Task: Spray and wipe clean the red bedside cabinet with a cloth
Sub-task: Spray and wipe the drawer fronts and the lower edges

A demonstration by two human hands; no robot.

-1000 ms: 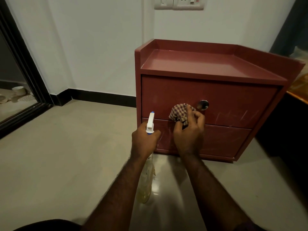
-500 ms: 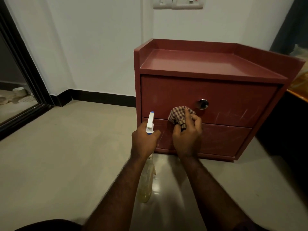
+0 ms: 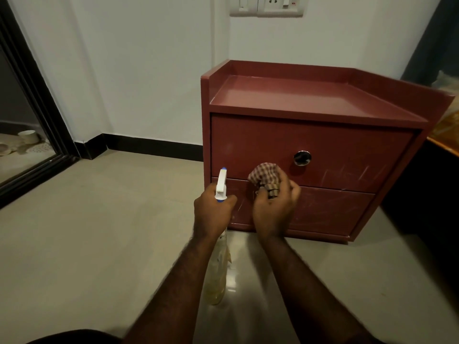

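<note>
Forearms are reaching forward, low over the floor [image 3: 74,232].

Left hand [image 3: 213,212] is gripping the bottle [image 3: 218,276] at the neck, fingers curled round it. The white nozzle is poking up above the fist and aiming at the cabinet [image 3: 310,100]. The pale body is hanging below the fist.

Right hand [image 3: 273,209] is clutching the bunched cloth [image 3: 264,173], fingers curled round it. It is pressing the checked wad onto the cabinet front, at the seam between the upper drawer [image 3: 260,140] and lower drawer [image 3: 335,209]. The cloth is sitting just beside the knob [image 3: 302,158], below and left of it, apart from it.

The cabinet is standing on the floor against the wall [image 3: 149,70], under a socket plate [image 3: 267,6]. Pale streaks [image 3: 347,172] are showing across both drawer fronts, right of the hand. I cannot tell whether they are scratches or smears.

Judging the step: wiping is under way on the front, left-centre area, with spraying paused.

The next move is likely calling for a sweep rightward over the streaked area, with firm, flat pressure and working round the knob. A fresh spray would need the cloth hand clear of the nozzle's line. The lower drawer's right half and the top tray are probably waiting too; whether the top is already done is not readable.
</note>
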